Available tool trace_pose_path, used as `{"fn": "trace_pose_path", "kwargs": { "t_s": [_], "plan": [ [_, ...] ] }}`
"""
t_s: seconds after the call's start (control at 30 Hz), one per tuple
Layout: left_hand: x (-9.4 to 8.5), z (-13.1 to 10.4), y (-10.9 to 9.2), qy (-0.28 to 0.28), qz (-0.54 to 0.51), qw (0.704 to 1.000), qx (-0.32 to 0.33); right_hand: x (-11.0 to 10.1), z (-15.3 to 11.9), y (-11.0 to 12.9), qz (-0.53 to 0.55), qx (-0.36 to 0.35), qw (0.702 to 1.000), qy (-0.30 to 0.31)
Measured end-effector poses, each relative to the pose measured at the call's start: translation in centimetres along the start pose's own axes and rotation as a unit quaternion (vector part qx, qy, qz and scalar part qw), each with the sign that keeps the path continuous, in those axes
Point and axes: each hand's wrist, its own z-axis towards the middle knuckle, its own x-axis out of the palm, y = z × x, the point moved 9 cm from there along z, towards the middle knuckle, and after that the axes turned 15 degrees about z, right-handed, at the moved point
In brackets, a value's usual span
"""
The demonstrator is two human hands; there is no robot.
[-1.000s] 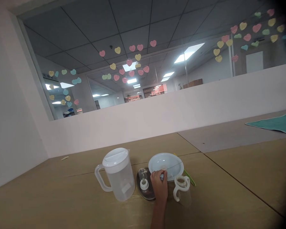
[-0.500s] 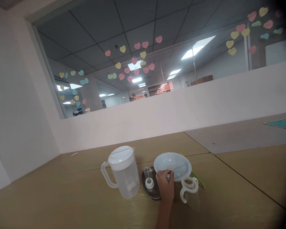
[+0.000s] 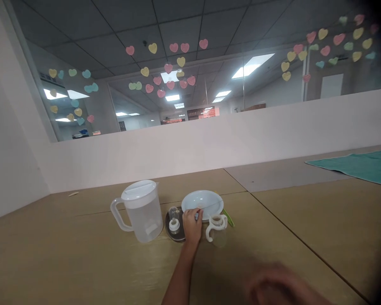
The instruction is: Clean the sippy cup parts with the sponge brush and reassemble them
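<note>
My left hand [image 3: 192,224] reaches to the near rim of a white bowl [image 3: 220,204]. Its fingers are pinched together at the rim; a small pale thing seems to be at the fingertips, too small to make out. Just left of it, a dark metal dish [image 3: 177,238] carries a white bottle collar [image 3: 174,225] and a clear dome-shaped cap [image 3: 173,213]. To the right stands a clear baby bottle [image 3: 219,239] with a white two-handled ring [image 3: 225,221] around its top. My right hand [image 3: 277,284] is at the lower right, smeared by motion, over bare table.
A translucent lidded pitcher [image 3: 144,214] stands left of the dish, handle pointing left. A green stick-like utensil [image 3: 230,219] lies beside the bowl. On the right is a teal cloth [image 3: 365,165]. A low wall [image 3: 178,148] with a window above bounds the table's far side.
My right hand has come into view at the lower right. My left hand stays at the bowl's near edge. The view has shifted, so the table things appear farther left.
</note>
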Motion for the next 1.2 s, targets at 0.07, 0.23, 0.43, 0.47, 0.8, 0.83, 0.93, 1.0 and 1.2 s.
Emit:
{"fn": "trace_pose_path", "kwargs": {
  "t_s": [0.07,0.23,0.43,0.47,0.8,0.83,0.93,1.0,1.2],
  "plan": [
    [-0.4,0.0,-0.4,-0.011,0.020,1.000,0.008,-2.6,4.3,0.7,-0.006,-0.012,1.000,-0.024],
    [-1.6,-0.1,-1.7,-0.034,0.057,0.997,0.038,-6.7,16.4,-2.0,-0.186,0.025,0.980,-0.071],
    [-1.9,-0.7,-1.9,-0.065,0.073,0.994,0.040,-2.0,22.8,-6.6,-0.035,0.010,0.991,0.132],
    [-1.9,-0.9,-1.7,-0.070,0.078,0.994,0.036,-1.4,23.1,-6.9,0.003,0.001,0.988,0.156],
    [-2.6,-1.5,-0.6,-0.072,0.100,0.992,0.005,-2.8,24.5,-8.3,-0.098,0.002,0.992,0.079],
    [-2.7,-1.5,-0.6,-0.074,0.102,0.992,0.007,-3.2,24.5,-8.5,-0.159,0.012,0.985,0.067],
    [-3.1,-1.3,-0.1,-0.087,0.121,0.989,0.000,-3.6,24.3,-9.4,-0.246,0.039,0.967,0.054],
    [-3.5,-1.1,0.8,-0.097,0.146,0.984,-0.024,-3.2,24.2,-10.2,-0.258,0.051,0.963,0.064],
    [-3.9,-1.0,4.2,-0.094,0.174,0.971,-0.136,-1.0,24.6,-10.4,-0.225,0.036,0.965,0.130]
  ]
}}
